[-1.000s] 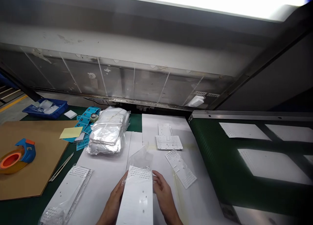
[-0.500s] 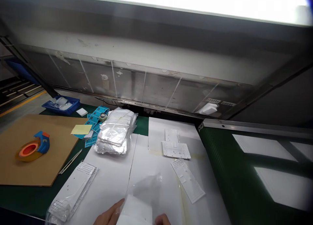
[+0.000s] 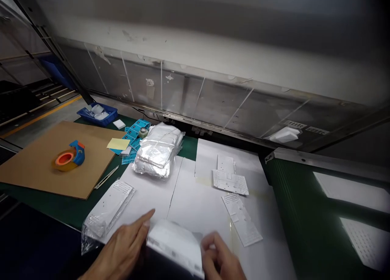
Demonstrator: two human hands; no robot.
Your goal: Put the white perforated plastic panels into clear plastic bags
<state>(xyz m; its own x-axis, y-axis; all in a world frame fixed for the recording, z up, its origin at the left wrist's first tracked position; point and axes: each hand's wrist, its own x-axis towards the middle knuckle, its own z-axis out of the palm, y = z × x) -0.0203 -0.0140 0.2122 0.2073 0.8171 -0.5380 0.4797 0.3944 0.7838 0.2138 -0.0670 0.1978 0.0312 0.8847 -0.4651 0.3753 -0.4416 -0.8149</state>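
Low in the head view, my left hand (image 3: 124, 243) grips the left edge of a white piece (image 3: 175, 241), with the index finger stretched along it. The piece is blurred, bulges upward and shows dark marks along its near edge. Curled fingers of my right hand (image 3: 221, 253) pinch at its right edge. To the left lies a clear plastic bag (image 3: 94, 227) around perforated white boards (image 3: 114, 200). Right of my hands a loose white board (image 3: 242, 221) rests on white sheeting, with two overlapping boards (image 3: 230, 181) behind it.
A stack of clear plastic bags (image 3: 158, 150) stands behind my hands. Leftward are tweezers (image 3: 106, 177), cardboard (image 3: 39, 150) with a tape dispenser (image 3: 70, 158), blue label sheets (image 3: 137, 129), a yellow note (image 3: 118, 144) and a blue tray (image 3: 105, 119). A green conveyor belt (image 3: 292, 219) runs at right.
Both hands have come further into view with the white piece, which now shows its marked near edge. The clear film above it no longer shows. The camera view has shifted and tilted.
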